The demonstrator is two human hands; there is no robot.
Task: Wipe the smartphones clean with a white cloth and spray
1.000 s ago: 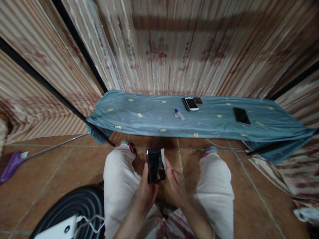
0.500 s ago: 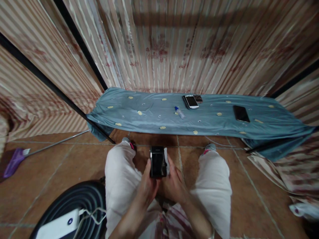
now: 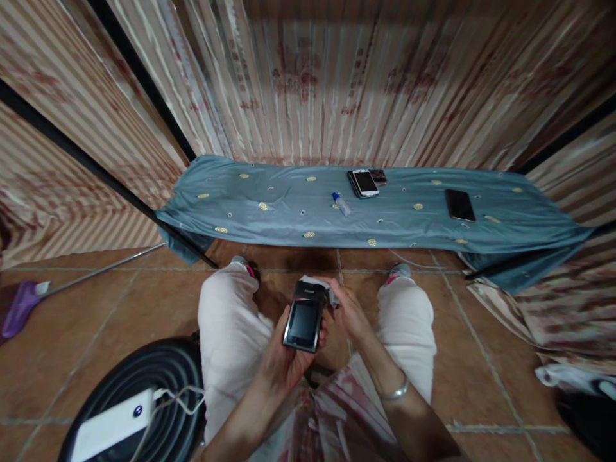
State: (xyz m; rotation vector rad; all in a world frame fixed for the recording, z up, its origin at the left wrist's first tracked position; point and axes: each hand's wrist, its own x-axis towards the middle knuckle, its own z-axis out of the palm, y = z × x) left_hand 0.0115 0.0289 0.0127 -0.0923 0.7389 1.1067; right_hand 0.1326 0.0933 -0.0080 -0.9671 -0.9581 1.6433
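Observation:
My left hand is closed around a black mobile phone, its thumb along the left side and its fingers at the right edge. The dark screen faces up at me. At the phone's top right corner, my right hand grips a white wipe, pressing it against the top edge. Part of the wipe is hidden behind the phone. Beyond my hands, a small clear bottle with a blue cap lies on the blue cloth. A white-framed phone rests on top of a dark one there.
Another dark phone lies at the cloth's right side. On a round black ribbed stool sits a white power bank with a cable. Black poles flank the cloth. A purple broom head is at far left.
The phone has tilted to the right and lies flatter in my left hand. My right hand has moved up with the wipe from the phone's right side to its top edge.

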